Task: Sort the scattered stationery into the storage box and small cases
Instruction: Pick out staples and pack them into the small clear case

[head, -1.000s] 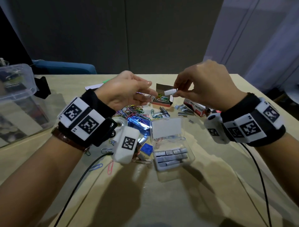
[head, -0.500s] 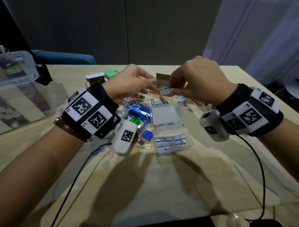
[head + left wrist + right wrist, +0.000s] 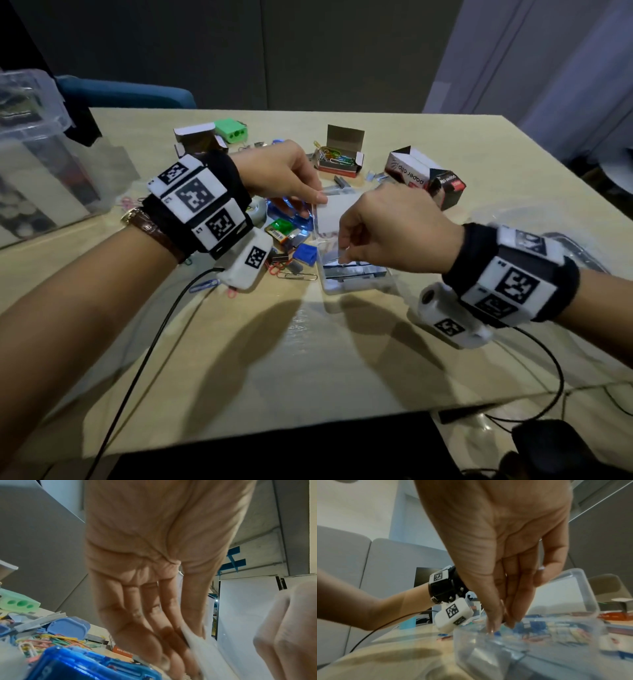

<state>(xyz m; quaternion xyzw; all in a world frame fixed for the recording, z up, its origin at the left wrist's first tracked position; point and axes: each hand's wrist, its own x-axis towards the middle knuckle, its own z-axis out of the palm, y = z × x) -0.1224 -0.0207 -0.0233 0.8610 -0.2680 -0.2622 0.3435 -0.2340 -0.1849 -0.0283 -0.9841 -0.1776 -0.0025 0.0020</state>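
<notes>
Item: clear staple case (image 3: 356, 277), lid (image 3: 337, 213) raised, on the table (image 3: 308, 359) directly under my hands.

Risks, as I judge them:
- Staple strip (image 3: 337, 257) slipping from my right fingertips and landing across the stacked rows, not flush with them; cause, a thin, slick strip held only at its end.
- Lid dropping onto my right fingers; cause, my left thumb and finger hold only its top corner.
- Case skidding on the smooth table if I press down off-centre.
- Loose paper clips (image 3: 294, 274) just left of the case getting swept in by my wrist unit.

Positions:
- Right hand (image 3: 387, 233): fingers bunched downward, pinching what looks like the staple strip, tips inside the case mouth above the stacked staples.
- Left hand (image 3: 284, 174): pinching the lid's upper left corner, above the blue case (image 3: 291, 212).
- Storage box (image 3: 30, 144): far left, well apart from both hands.
</notes>
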